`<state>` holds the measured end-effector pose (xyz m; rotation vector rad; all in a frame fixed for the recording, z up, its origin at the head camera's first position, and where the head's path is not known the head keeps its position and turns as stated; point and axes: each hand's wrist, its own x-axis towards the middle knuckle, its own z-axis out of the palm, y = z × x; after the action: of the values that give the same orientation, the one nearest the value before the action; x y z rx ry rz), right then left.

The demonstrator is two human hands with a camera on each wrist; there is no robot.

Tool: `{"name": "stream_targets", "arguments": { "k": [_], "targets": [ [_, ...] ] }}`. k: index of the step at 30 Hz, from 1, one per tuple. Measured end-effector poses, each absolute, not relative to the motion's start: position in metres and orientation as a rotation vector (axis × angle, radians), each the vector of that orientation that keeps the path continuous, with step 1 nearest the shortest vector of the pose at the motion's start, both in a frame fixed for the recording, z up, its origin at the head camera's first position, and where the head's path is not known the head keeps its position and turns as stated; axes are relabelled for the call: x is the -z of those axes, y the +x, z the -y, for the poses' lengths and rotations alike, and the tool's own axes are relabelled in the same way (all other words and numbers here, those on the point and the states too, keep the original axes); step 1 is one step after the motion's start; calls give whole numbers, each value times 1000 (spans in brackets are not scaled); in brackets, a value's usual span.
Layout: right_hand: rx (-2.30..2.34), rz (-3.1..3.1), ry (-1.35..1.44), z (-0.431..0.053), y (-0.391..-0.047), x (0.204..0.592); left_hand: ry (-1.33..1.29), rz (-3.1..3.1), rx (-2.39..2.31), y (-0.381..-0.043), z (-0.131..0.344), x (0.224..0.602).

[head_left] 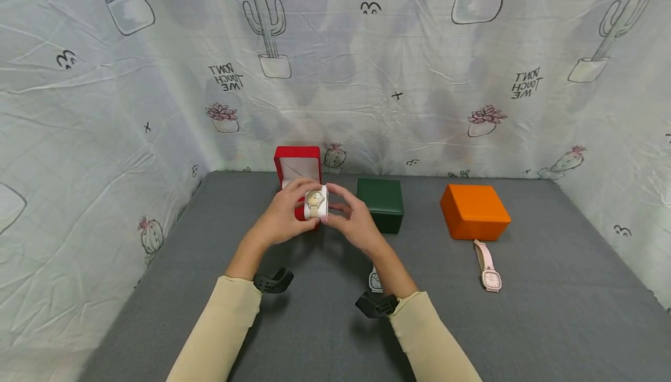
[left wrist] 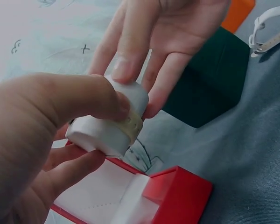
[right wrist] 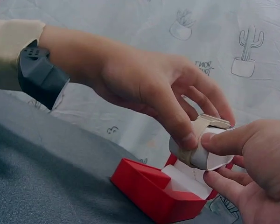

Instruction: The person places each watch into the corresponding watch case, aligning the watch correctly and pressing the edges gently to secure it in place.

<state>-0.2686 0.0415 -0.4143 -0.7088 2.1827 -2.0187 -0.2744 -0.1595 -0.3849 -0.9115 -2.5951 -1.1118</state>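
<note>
A wristwatch (head_left: pixel 315 198) with a round gold-toned face and a cream strap (left wrist: pixel 133 126) is wrapped around a white watch pillow (left wrist: pixel 95 135). My left hand (head_left: pixel 285 214) grips the pillow from the left, its thumb on the strap. From the other side, my right hand (head_left: pixel 357 226) pinches the pillow's end between thumb and fingers. Both hold it up in front of an open red watch box (right wrist: pixel 149 191), whose lid (head_left: pixel 297 152) stands raised with a white lining. The pillow and hands hide much of the box in the head view.
Right of the red box stands a closed green box (head_left: pixel 380 204), then a closed orange box (head_left: pixel 474 212). A pink watch (head_left: pixel 491 279) lies before the orange box. Another watch (head_left: pixel 375 282) is partly behind my right forearm. A cactus-print cloth (head_left: pixel 367 91) hangs behind the grey table (head_left: pixel 314 335).
</note>
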Motion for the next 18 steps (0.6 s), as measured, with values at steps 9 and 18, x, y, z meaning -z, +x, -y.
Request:
{"name": "stream_targets", "arguments": {
  "k": [9,18],
  "targets": [
    [1900,-2311,-636,-39,-272,423,-735,2652,1030,-283,168,396],
    [1698,-2343,-583,-28,-271,432,-649,2660,1017,-293,178,412]
  ]
}}
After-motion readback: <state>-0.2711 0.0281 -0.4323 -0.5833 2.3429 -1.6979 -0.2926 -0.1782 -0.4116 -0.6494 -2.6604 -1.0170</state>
